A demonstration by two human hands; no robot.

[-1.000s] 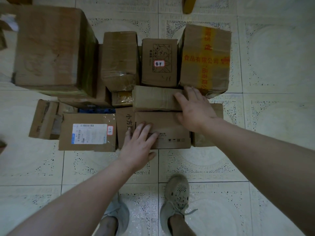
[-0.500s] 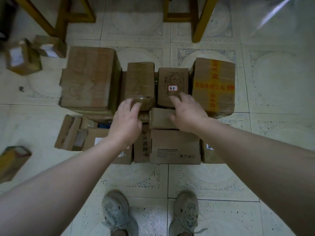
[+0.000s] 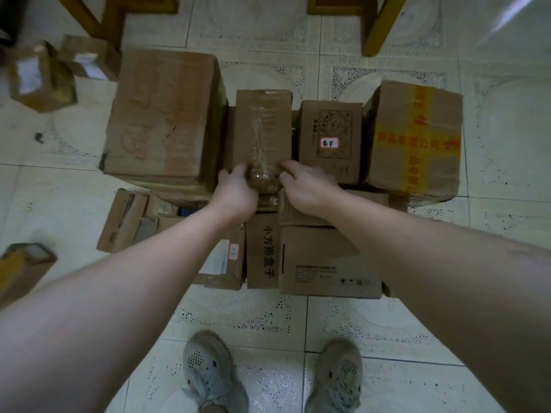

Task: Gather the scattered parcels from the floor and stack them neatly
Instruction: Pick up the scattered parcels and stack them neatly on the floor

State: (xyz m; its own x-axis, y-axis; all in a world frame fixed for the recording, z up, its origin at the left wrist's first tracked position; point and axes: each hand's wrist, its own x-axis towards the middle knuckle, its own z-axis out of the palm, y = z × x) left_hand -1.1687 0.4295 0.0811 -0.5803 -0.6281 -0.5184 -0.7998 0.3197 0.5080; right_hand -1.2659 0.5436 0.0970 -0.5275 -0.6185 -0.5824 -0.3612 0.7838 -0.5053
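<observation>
Hands, left hand (image 3: 235, 193) and right hand (image 3: 308, 186), grip taped parcel (image 3: 264, 129) beside big box (image 3: 164, 114); next straighten it squarely.

Matt brown cardboard parcel (image 3: 263, 126) (glossy clear tape along its top), on smooth glazed floor tiles (image 3: 504, 135)

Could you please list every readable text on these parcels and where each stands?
"小方形盒子": narrow box.
"食品有限公司": yellow tape on right box.
"香芋", uncertain: white label on cartoon box.
Unreadable: large left box red print, front box print, shipping label.
No text: taped box, gripped by left hand and right hand.
</observation>
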